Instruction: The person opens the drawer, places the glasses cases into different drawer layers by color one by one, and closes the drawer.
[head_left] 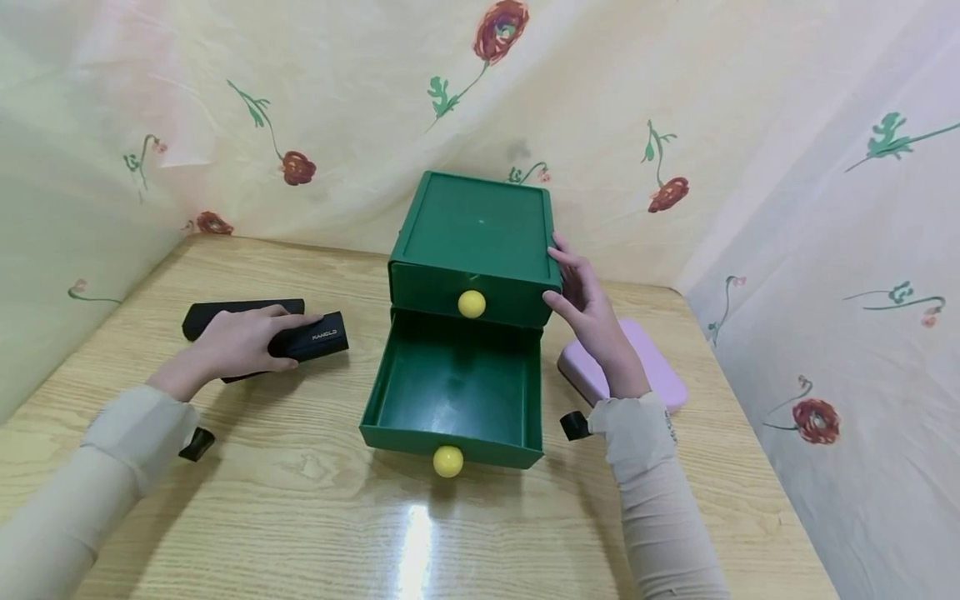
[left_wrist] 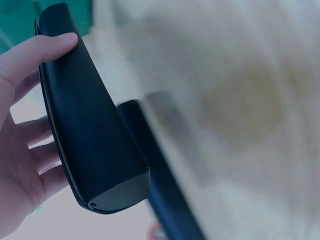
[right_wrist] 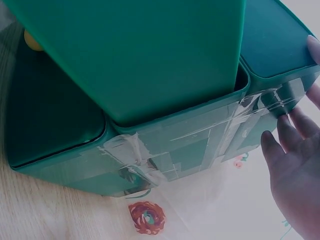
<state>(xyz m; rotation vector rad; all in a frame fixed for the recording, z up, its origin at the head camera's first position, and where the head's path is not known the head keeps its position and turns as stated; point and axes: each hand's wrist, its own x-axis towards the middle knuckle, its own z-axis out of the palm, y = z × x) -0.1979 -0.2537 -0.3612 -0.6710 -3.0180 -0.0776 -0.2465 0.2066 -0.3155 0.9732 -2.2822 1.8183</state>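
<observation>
My left hand [head_left: 243, 340] grips a black glasses case [head_left: 322, 335] with lettering at one end. In the left wrist view the thumb lies across the case [left_wrist: 90, 125] and the fingers are behind it. Another black case [head_left: 247, 310] lies close by on the table. My right hand [head_left: 592, 312] rests against the right front edge of a green drawer unit [head_left: 480, 225], thumb at the front face and fingers along the taped side [right_wrist: 185, 150]. A green drawer [head_left: 453, 392] with a yellow knob [head_left: 447, 461] stands pulled out below a closed one; its visible inside holds nothing.
A lilac rounded case [head_left: 652, 362] lies on the wooden table [head_left: 315, 517] under my right wrist. Flower-patterned cloth [head_left: 360, 125] hangs behind and at both sides. A small black device [head_left: 575, 425] sticks out at the right wrist, another [head_left: 197, 444] at the left.
</observation>
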